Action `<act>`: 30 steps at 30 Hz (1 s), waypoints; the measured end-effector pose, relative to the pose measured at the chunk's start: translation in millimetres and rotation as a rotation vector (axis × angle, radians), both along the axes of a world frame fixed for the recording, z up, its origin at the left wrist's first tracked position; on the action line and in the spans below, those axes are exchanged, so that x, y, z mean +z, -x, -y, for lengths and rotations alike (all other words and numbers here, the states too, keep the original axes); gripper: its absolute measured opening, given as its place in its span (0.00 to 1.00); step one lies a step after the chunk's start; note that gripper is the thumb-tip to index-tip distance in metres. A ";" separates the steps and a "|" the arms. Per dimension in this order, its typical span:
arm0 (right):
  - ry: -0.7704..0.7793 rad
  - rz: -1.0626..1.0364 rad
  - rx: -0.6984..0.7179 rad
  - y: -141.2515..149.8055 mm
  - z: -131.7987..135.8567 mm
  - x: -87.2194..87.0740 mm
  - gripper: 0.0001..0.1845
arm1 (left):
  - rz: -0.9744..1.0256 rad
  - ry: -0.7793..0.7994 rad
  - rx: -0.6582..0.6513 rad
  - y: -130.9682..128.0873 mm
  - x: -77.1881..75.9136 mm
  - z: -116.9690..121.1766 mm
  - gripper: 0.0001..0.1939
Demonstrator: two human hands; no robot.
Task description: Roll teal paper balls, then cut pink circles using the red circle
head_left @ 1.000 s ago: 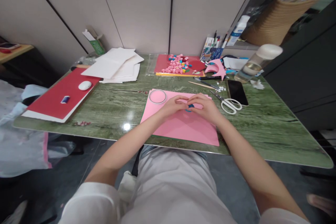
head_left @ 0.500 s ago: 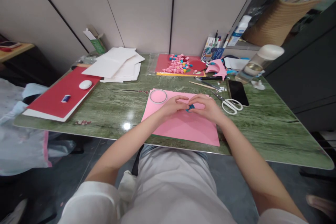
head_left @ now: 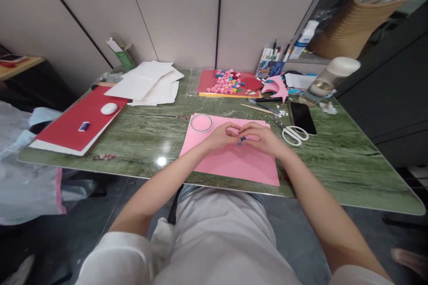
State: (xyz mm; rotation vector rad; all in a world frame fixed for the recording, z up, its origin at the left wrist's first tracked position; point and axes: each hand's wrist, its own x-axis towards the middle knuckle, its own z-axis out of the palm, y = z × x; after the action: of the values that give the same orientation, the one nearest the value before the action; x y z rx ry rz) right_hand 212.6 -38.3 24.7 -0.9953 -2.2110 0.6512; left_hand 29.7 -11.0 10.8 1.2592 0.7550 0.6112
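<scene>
Between the fingertips of both hands is a small blue piece [head_left: 242, 139], mostly hidden by the fingers; it may be paper. My left hand [head_left: 223, 136] pinches it from the left, fingers curled. From the right, my right hand [head_left: 262, 138] closes thumb and fingers on the same piece, its fingertips meeting those of the left. Beneath both hands lie sheets of pink paper [head_left: 230, 164], near the table's front edge. A clear ring-shaped roll, perhaps tape [head_left: 201, 123], rests on the paper's upper left corner.
White-handled scissors [head_left: 294, 135] and a phone [head_left: 302, 118] lie right of the paper. Behind are many small pink folded pieces [head_left: 227, 82], a pen box [head_left: 269, 62] and a bottle [head_left: 329, 81]. Red sheets [head_left: 67, 131] and white sheets [head_left: 147, 81] lie left on the green table [head_left: 351, 164].
The fingers of both hands have drawn closer together around the blue piece, and less of it shows. The things on the table stay where they were.
</scene>
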 end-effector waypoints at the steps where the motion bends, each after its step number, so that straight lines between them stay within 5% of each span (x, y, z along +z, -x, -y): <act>1: -0.020 0.000 -0.018 0.5 0.1 1.0 0.07 | 0.038 0.030 0.022 -0.7 -1.6 -0.3 0.22; 10: -0.105 -0.027 -0.107 2.9 0.3 1.2 0.07 | 0.223 0.318 0.121 -5.4 3.3 7.6 0.23; 16: -0.066 -0.029 -0.068 2.1 0.5 2.4 0.08 | 0.113 0.137 0.115 -4.7 3.5 6.4 0.19; 25: 0.008 0.021 0.038 0.2 -0.7 -4.6 0.10 | -0.050 -0.044 -0.112 2.3 1.5 -1.0 0.21; 30: -0.038 0.023 0.034 1.4 -0.6 -3.6 0.08 | -0.062 -0.016 -0.115 3.6 4.5 -1.3 0.20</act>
State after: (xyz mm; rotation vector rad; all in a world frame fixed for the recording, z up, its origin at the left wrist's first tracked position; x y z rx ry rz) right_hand 211.2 -37.7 21.1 -0.9529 -2.2560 0.6140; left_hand 26.2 -9.6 15.3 1.3315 0.7245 0.4871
